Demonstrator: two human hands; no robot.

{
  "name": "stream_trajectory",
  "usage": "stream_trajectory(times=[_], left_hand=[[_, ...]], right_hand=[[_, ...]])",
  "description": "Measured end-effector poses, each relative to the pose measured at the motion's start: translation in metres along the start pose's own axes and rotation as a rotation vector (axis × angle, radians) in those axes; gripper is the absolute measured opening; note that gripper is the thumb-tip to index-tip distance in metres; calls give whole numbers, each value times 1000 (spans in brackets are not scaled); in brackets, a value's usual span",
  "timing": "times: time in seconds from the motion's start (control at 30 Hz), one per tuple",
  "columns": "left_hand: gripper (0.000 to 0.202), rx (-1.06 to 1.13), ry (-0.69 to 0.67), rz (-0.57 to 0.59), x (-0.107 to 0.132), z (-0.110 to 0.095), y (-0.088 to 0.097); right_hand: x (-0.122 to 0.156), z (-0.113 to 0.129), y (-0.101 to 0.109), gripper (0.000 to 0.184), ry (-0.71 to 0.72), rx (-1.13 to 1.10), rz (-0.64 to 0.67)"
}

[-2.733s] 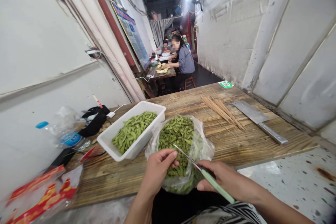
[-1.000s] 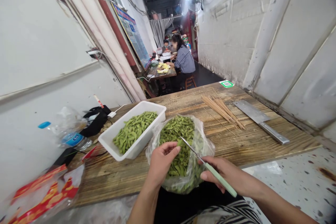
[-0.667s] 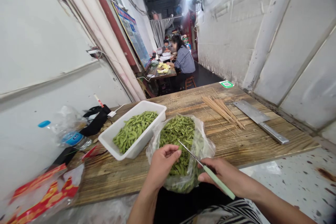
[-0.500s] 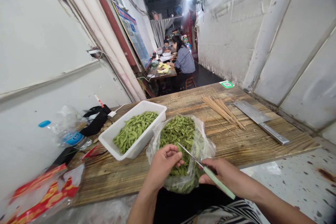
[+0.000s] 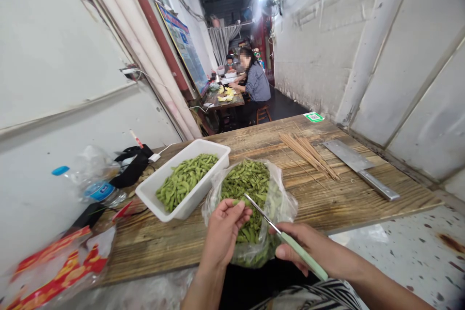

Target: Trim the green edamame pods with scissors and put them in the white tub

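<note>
My left hand (image 5: 225, 227) pinches a green edamame pod (image 5: 239, 201) between thumb and fingertips, above an open clear plastic bag (image 5: 286, 203). Many more pods (image 5: 247, 179) fill that bag. In my right hand (image 5: 317, 244) is a pair of scissors (image 5: 303, 255) with pale green handles. Their metal blades point up and left, with the tips beside the pinched pod; whether they touch it I cannot tell. Just left of the bag stands a white plastic tub (image 5: 189, 207) holding edamame pods (image 5: 185, 181).
Bamboo skewers (image 5: 308, 155) and a cleaver (image 5: 358, 164) lie on the wooden table (image 5: 160, 247) at right. A water bottle (image 5: 98, 190), black items and red packaging (image 5: 61, 271) are at left. Further back, a person (image 5: 256, 82) sits at another table.
The pod between my left fingers now shows, and those fingertips have tilted up slightly. The scissors' tips have shifted slightly up and left. The seated person's head has turned.
</note>
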State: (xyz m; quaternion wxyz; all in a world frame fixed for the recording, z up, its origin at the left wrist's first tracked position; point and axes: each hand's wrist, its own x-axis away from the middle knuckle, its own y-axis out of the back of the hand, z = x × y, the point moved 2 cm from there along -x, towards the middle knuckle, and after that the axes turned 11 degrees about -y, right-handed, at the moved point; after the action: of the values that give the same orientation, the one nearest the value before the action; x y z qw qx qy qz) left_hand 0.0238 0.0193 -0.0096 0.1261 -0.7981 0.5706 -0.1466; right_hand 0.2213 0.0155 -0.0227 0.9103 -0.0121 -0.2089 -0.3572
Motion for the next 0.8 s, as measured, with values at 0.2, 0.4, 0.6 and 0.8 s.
stream_trajectory(times=[0.2, 0.4, 0.6, 0.8], left_hand=[[37, 25, -5, -4, 5, 3, -2], [40, 4, 1, -31, 6, 8, -3], [30, -650, -606, -512, -30, -56, 53], [35, -1482, -817, -257, -63, -74, 57]], right_hand=[[1, 7, -4, 46, -25, -18, -9], [-3, 6, -7, 44, -76, -39, -66], [-6, -8, 0, 48, -74, -104, -64], [-9, -13, 2, 50, -55, -263, -90]])
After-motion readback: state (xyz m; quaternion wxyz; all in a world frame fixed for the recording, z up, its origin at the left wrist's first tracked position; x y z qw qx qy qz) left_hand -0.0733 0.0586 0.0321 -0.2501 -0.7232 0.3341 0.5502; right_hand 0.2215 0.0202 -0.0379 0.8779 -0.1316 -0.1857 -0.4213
